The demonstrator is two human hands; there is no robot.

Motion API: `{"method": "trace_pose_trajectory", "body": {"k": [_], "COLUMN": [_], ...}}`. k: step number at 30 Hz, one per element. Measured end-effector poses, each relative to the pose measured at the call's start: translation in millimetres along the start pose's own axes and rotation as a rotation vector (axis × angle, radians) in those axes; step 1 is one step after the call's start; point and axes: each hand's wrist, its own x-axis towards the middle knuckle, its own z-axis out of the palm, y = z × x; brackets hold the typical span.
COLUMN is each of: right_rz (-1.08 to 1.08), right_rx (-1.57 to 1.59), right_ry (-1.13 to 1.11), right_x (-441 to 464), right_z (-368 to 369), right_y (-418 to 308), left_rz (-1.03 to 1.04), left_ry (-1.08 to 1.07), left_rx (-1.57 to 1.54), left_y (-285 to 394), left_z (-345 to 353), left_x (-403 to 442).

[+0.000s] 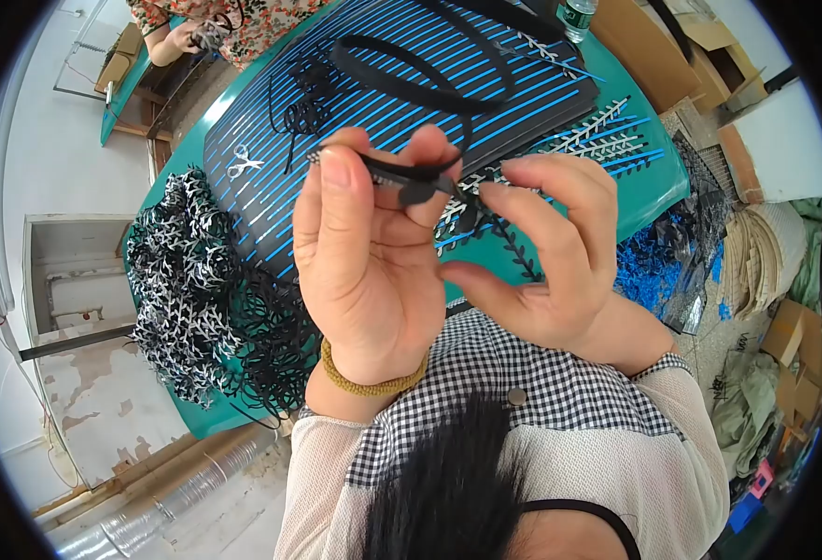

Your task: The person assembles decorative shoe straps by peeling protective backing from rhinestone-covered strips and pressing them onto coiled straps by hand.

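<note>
My left hand [359, 247], raised over the table, pinches a flat black strap [387, 170] between thumb and fingers. The strap loops up and away above the hand. At the strap's right end hangs a small dark leaf-shaped piece [417, 192]. Close by on the right is my right hand [565, 257], thumb and fingers curved and apart. Its fingertips are near a dark leafy strip [471, 213]; whether they touch it I cannot tell. Under both hands lies a dark board [355, 112] with blue and white stripes.
White-handled scissors [243, 163] lie on the board's left. A heap of black-and-white leaf trim [182, 289] and tangled black cords [275, 345] cover the green table's [201, 425] left side. Leafy strips [607, 135] and a bottle [576, 17] are at right. Another person [233, 28] works opposite.
</note>
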Motion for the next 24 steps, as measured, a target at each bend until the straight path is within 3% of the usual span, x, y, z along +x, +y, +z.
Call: {"method": "trace_pose_trajectory", "body": {"k": [7, 9, 11, 12, 15, 19, 24], "right_rz": [-0.089, 0.172, 0.655, 0.729, 0.549, 0.621, 0.448], "right_rx": [0.05, 0.312, 0.742, 0.911, 0.813, 0.696, 0.591], "right_ry": [0.161, 0.102, -0.013, -0.053, -0.156, -0.111, -0.045], "right_x": [-4.0, -3.2, 3.2, 5.0, 14.9, 10.4, 9.6], "right_z": [25.3, 19.9, 2.3, -5.1, -16.9, -10.9, -8.7], "right_y": [18.0, 10.6, -11.3, -13.1, -14.0, -15.5, -9.8], "left_rz": [0.152, 0.162, 0.15, 0.132, 0.073, -0.005, -0.03], "left_ry": [0.005, 0.013, 0.006, -0.004, 0.011, -0.032, -0.03], "left_rx": [0.018, 0.037, 0.025, 0.003, -0.021, -0.143, -0.165], "left_y": [-4.5, -3.7, -2.0, -0.5, 1.2, 3.3, 5.3], "left_z": [-6.0, -6.2, -6.9, -7.7, -2.7, 3.3, 3.2], "left_x": [5.2, 5.1, 5.4, 5.6, 4.4, 2.6, 1.1]}}
